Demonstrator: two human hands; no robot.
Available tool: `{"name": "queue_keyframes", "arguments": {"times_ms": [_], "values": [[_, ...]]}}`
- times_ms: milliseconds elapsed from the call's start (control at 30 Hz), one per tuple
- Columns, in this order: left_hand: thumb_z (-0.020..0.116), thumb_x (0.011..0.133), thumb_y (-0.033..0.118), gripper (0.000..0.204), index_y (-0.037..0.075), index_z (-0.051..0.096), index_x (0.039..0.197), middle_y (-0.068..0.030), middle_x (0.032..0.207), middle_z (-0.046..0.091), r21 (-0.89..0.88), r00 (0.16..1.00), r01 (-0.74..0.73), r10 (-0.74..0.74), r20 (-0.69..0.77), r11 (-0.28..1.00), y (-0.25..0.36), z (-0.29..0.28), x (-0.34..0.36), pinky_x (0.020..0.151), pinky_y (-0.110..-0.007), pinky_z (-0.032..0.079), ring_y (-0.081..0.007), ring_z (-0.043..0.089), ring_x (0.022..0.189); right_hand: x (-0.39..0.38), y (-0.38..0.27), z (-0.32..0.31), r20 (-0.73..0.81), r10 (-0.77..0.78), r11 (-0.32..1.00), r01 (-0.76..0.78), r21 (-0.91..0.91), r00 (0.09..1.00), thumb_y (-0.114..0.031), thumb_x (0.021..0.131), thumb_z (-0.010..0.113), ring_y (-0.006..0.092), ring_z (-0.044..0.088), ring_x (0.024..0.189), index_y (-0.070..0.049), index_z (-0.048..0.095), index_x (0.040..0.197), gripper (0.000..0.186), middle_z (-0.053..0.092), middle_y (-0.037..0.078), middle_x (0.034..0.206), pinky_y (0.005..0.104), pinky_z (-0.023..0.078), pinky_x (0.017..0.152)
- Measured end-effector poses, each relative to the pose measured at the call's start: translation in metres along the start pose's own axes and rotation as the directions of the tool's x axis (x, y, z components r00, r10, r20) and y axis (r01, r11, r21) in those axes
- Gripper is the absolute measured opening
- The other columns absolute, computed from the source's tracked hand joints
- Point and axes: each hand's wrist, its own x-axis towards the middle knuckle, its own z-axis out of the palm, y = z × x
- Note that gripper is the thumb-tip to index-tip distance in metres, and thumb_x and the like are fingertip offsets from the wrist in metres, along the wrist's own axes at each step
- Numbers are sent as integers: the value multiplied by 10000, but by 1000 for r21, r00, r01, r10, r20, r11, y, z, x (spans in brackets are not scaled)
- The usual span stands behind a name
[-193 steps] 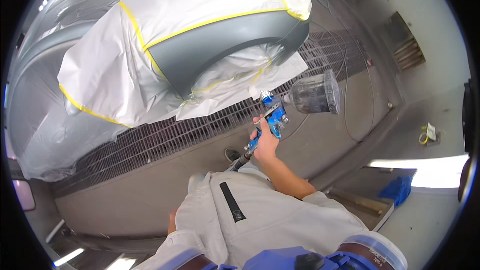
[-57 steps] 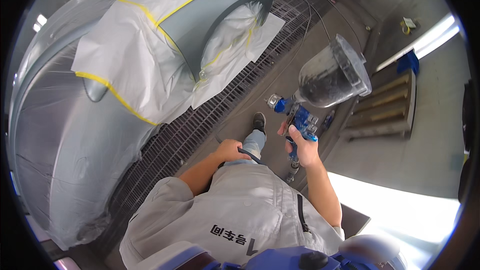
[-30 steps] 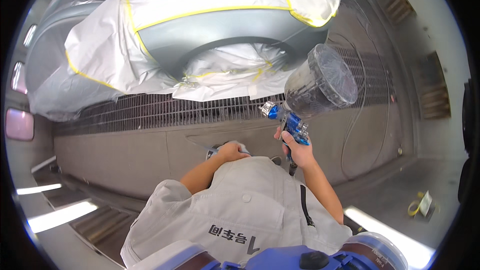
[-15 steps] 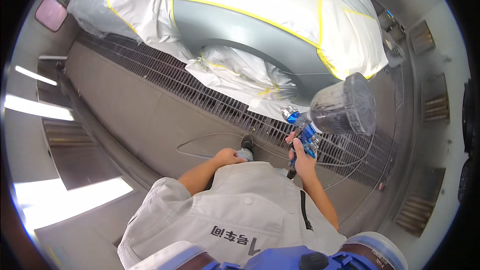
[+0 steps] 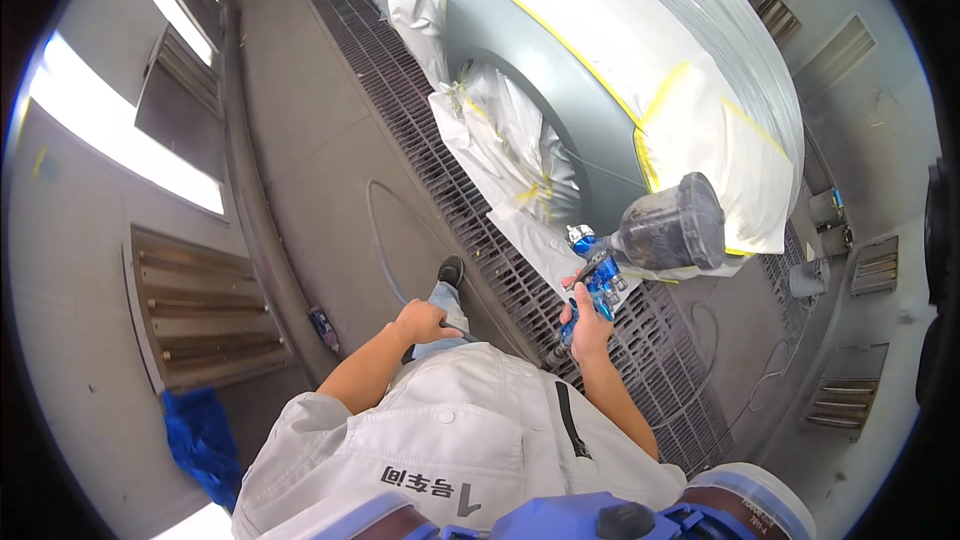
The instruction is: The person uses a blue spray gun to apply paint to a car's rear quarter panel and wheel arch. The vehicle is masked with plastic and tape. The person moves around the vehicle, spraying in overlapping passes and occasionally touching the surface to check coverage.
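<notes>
My right hand [image 5: 592,328] is wrapped round the grip of a blue and silver spray gun [image 5: 603,285]. On the gun a grey, paint-smeared cup [image 5: 668,228] leans over to the right. Beyond the gun stands a car's grey fender panel [image 5: 510,35], edged with yellow tape and white masking film [image 5: 570,0]. Crumpled film fills the wheel arch [image 5: 505,120]. In front of my body, my left hand [image 5: 422,320] is closed on a thin grey air hose [image 5: 380,240], which loops over the floor.
Metal floor grating [image 5: 400,90] runs along the car. A small bottle-like item [image 5: 323,328] lies at the left wall's foot, with a blue cloth [image 5: 200,435] lower down. Grey buckets [image 5: 808,278] stand at right. More hose [image 5: 708,340] trails over the grating.
My view has turned, so the car now slants more steeply and the right-hand buckets show. The spray gun stays in my right hand. The hose now clearly runs into my left hand.
</notes>
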Motion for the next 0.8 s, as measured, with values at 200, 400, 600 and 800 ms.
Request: {"name": "queue_keyframes", "arguments": {"times_ms": [200,400,600,800], "values": [[525,761,652,620,50,666,795,-154,753,647,-61,995,84,-87,-42,995,46,34,-49,716,-405,465,-335,610,755,-39,-9,-46,89,22,996,-30,89,996,-108,895,527,126,491,530,-22,467,1197,320,597,117,1052,259,424,483],[563,750,627,587,55,671,826,-147,788,655,-62,985,157,-161,-57,986,62,39,-65,733,-393,468,-327,612,781,-61,-7,-61,80,46,988,-57,142,996,-93,897,516,89,482,542,-31,490,1162,273,614,86,1027,208,415,488],[600,731,608,569,53,675,831,-142,795,659,-101,976,169,-181,-121,980,53,39,-72,742,-386,472,-317,617,799,-68,-4,-60,44,27,981,-35,190,999,-86,899,515,88,477,547,-39,492,1159,265,606,80,1030,209,413,488],[630,718,584,559,33,669,803,-154,765,653,-144,964,193,-215,-154,971,21,30,-72,705,-397,485,-331,619,760,-57,4,-35,-7,30,982,-29,185,1000,-117,906,507,89,472,545,-53,501,1155,257,602,74,1044,217,408,491]]}}
